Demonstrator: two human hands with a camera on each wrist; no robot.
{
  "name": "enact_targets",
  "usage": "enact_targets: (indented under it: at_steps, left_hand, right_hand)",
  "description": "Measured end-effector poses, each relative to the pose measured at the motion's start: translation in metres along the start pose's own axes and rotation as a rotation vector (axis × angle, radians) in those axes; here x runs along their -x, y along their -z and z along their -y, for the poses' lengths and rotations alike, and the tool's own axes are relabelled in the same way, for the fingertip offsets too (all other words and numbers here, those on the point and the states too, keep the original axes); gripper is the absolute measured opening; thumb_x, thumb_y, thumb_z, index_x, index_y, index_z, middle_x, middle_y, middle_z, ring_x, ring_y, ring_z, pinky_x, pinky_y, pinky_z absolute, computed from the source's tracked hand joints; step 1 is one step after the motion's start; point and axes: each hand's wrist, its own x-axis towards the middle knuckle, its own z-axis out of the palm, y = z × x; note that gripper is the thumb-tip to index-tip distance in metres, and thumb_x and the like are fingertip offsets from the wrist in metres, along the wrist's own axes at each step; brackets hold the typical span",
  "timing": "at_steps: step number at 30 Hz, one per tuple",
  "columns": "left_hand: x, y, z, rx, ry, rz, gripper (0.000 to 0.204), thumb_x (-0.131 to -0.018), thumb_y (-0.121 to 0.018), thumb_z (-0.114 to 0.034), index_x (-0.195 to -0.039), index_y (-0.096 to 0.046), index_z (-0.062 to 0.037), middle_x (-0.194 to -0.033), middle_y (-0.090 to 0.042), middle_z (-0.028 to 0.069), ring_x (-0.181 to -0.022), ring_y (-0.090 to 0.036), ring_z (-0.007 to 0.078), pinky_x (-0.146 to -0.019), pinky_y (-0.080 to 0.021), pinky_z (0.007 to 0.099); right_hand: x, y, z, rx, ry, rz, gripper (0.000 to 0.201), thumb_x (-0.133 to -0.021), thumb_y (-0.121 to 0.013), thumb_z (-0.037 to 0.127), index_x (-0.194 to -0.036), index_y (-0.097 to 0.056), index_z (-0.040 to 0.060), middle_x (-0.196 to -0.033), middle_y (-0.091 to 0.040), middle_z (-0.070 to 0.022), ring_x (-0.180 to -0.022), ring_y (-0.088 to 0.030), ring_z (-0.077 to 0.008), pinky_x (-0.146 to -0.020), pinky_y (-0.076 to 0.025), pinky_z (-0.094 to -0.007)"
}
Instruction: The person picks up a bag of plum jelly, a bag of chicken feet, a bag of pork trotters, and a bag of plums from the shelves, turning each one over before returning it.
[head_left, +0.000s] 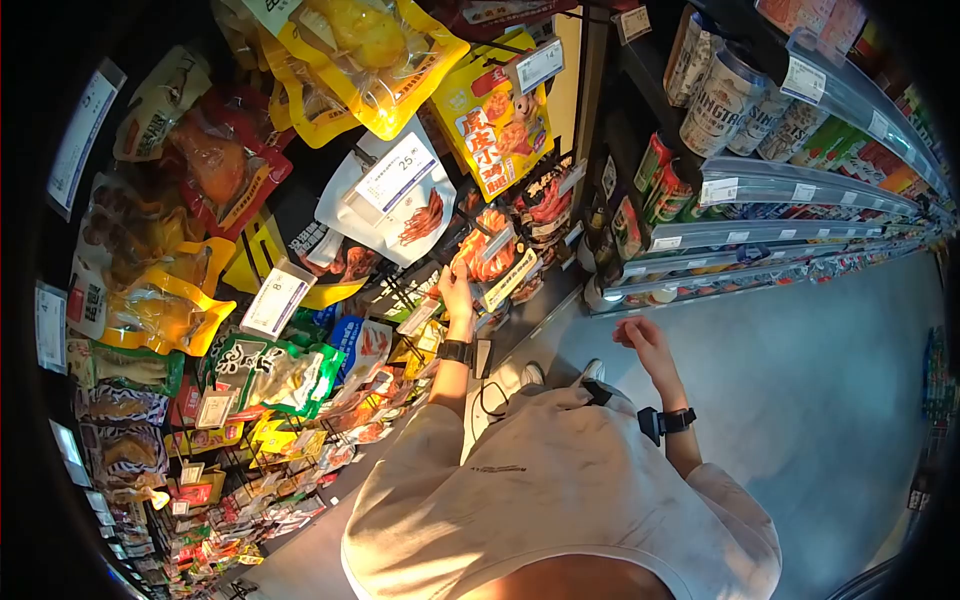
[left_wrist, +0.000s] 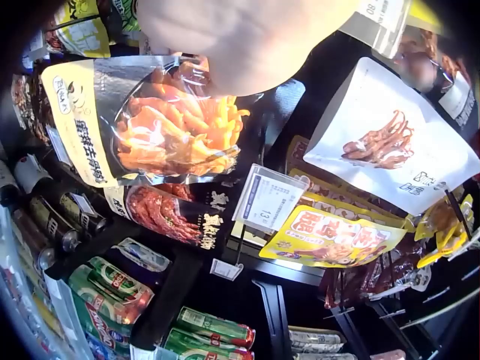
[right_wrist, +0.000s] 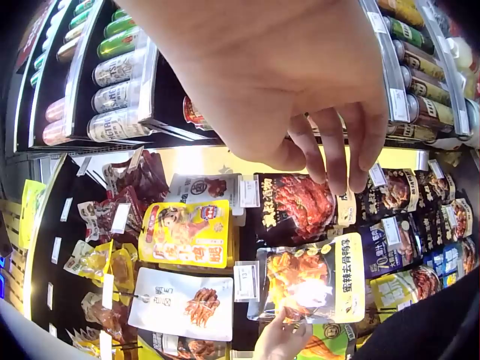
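Observation:
My left hand (head_left: 457, 297) pinches the edge of a snack pouch (left_wrist: 176, 127) at the hanging display. The pouch has a picture of glossy orange food on black and a cream strip with dark lettering down one side. In the right wrist view the left thumb lies over the front of the pouch (right_wrist: 306, 283); the fingers behind are mostly hidden. A white pouch (left_wrist: 397, 139) with a reddish-brown food picture hangs beside it. My right hand (head_left: 648, 350) hovers over the floor away from the display, fingers loosely bent, holding nothing.
Yellow pouches (head_left: 495, 115), price tags (head_left: 405, 172) and metal hooks crowd the rack around the left hand. Shelves of drink cans (head_left: 722, 100) stand at the right, their clear front rails (head_left: 780, 240) jutting out. Pale floor (head_left: 790, 400) stretches below the right hand.

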Motion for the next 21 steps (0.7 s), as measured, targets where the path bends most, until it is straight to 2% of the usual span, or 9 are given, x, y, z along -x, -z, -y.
enact_targets:
  at_steps: [2, 5, 6, 10, 13, 14, 17, 18, 21]
  left_hand:
    - [-0.003, -0.005, 0.000, 0.035, 0.028, -0.036, 0.042, -0.103, -0.060, -0.032, -0.125, -0.060, 0.0046, -0.116, -0.067, 0.0065, -0.103, -0.060, 0.0148, -0.093, -0.046, 0.0310]
    - [-0.013, -0.001, -0.002, 0.007, -0.019, 0.075, 0.061, -0.103, -0.058, -0.037, -0.138, -0.047, 0.0118, -0.131, -0.060, 0.0166, -0.117, -0.056, 0.0215, -0.103, -0.042, 0.0333]
    - [-0.017, 0.001, -0.002, -0.024, -0.005, 0.118, 0.062, -0.104, -0.056, -0.038, -0.140, -0.046, 0.0121, -0.134, -0.059, 0.0178, -0.120, -0.055, 0.0220, -0.104, -0.041, 0.0337]
    - [-0.020, -0.004, -0.007, -0.098, 0.036, 0.044, 0.068, -0.104, -0.056, -0.040, -0.143, -0.041, 0.0133, -0.145, -0.051, 0.0214, -0.132, -0.050, 0.0251, -0.110, -0.036, 0.0343]
    - [-0.018, -0.005, -0.012, -0.115, 0.050, 0.011, 0.071, -0.103, -0.057, -0.041, -0.145, -0.039, 0.0135, -0.147, -0.049, 0.0226, -0.135, -0.047, 0.0260, -0.112, -0.035, 0.0347]
    - [-0.019, -0.006, -0.010, -0.170, 0.065, -0.049, 0.073, -0.101, -0.060, -0.041, -0.146, -0.039, 0.0127, -0.149, -0.047, 0.0239, -0.137, -0.046, 0.0266, -0.113, -0.034, 0.0344]
    - [-0.021, 0.000, 0.010, -0.203, 0.090, -0.028, 0.071, -0.098, -0.064, -0.035, -0.145, -0.040, 0.0120, -0.140, -0.055, 0.0224, -0.128, -0.053, 0.0279, -0.108, -0.039, 0.0362]
    - [-0.011, 0.001, -0.002, -0.196, 0.074, 0.034, 0.065, -0.096, -0.066, -0.028, -0.142, -0.043, 0.0114, -0.127, -0.062, 0.0190, -0.110, -0.061, 0.0261, -0.095, -0.047, 0.0355]
    - [0.017, -0.001, -0.010, -0.151, 0.184, -0.022, 0.056, -0.095, -0.066, -0.024, -0.136, -0.048, 0.0095, -0.112, -0.066, 0.0143, -0.088, -0.064, 0.0190, -0.077, -0.050, 0.0321]
  right_hand:
    - [0.005, -0.005, 0.001, -0.003, -0.002, -0.019, 0.026, -0.106, -0.054, 0.024, -0.112, -0.065, 0.0024, -0.096, -0.071, -0.0065, -0.091, -0.068, -0.0152, -0.083, -0.053, -0.0291]
    - [0.011, -0.008, -0.006, -0.005, -0.010, -0.045, 0.026, -0.106, -0.054, 0.024, -0.112, -0.065, 0.0020, -0.096, -0.071, -0.0070, -0.092, -0.068, -0.0155, -0.083, -0.053, -0.0291]
    - [0.013, -0.010, -0.008, -0.007, -0.013, -0.054, 0.026, -0.106, -0.053, 0.024, -0.112, -0.065, 0.0019, -0.096, -0.071, -0.0071, -0.092, -0.068, -0.0156, -0.083, -0.053, -0.0291]
    - [0.034, -0.021, -0.009, 0.006, -0.034, -0.123, 0.025, -0.106, -0.053, 0.023, -0.113, -0.065, 0.0018, -0.096, -0.071, -0.0074, -0.092, -0.068, -0.0160, -0.083, -0.053, -0.0292]
    - [0.048, -0.026, 0.000, 0.008, -0.041, -0.127, 0.026, -0.106, -0.052, 0.024, -0.112, -0.065, 0.0019, -0.097, -0.071, -0.0079, -0.092, -0.068, -0.0162, -0.083, -0.053, -0.0295]
    - [0.051, -0.026, 0.001, 0.012, -0.046, -0.128, 0.026, -0.106, -0.052, 0.024, -0.112, -0.065, 0.0020, -0.097, -0.071, -0.0080, -0.092, -0.068, -0.0163, -0.084, -0.053, -0.0296]
    - [0.058, -0.022, 0.000, -0.001, -0.054, -0.137, 0.027, -0.106, -0.051, 0.024, -0.113, -0.065, 0.0024, -0.097, -0.071, -0.0080, -0.093, -0.069, -0.0166, -0.084, -0.052, -0.0296]
    - [0.059, -0.018, -0.001, -0.009, -0.056, -0.141, 0.027, -0.106, -0.051, 0.024, -0.113, -0.065, 0.0026, -0.097, -0.071, -0.0079, -0.093, -0.069, -0.0167, -0.084, -0.052, -0.0296]
    - [0.058, -0.007, -0.003, 0.001, -0.057, -0.114, 0.026, -0.106, -0.051, 0.024, -0.113, -0.065, 0.0028, -0.097, -0.071, -0.0073, -0.094, -0.069, -0.0165, -0.085, -0.052, -0.0293]
